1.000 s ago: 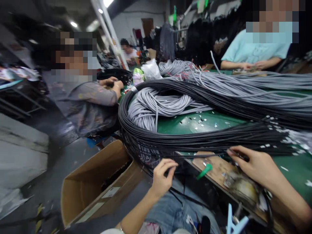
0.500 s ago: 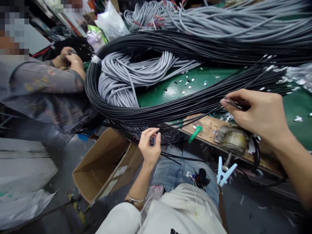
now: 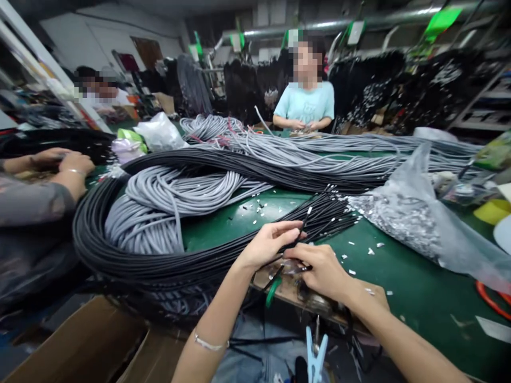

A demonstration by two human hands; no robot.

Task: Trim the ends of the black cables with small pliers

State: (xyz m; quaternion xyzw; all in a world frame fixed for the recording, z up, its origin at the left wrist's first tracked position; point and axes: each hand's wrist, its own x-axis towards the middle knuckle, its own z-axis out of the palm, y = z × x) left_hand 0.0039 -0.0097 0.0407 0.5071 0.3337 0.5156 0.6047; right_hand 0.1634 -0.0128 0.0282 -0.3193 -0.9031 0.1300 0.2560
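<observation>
My left hand (image 3: 265, 244) is closed around a black cable (image 3: 305, 219) whose white-tipped end sticks up past the fingers. Just beside it, my right hand (image 3: 327, 272) grips a slim dark metal tool (image 3: 297, 267); blur hides its exact kind. The two hands nearly touch at the front edge of the green table. Behind them, a long bundle of black cables (image 3: 191, 266) curves round to the left, with many white-tipped ends near the bag. Coiled grey cables (image 3: 159, 207) lie inside that curve.
A clear plastic bag (image 3: 427, 223) of small silvery pieces lies to the right. Below are a light-blue clip (image 3: 315, 351) and a cardboard box (image 3: 88, 346). A co-worker's hands (image 3: 72, 165) are at the left; another person (image 3: 305, 103) sits across the green table (image 3: 403, 298).
The view has tilted up and turned right. My left hand has risen from near my lap to the table edge and now holds a black cable. My right hand has come beside it.
</observation>
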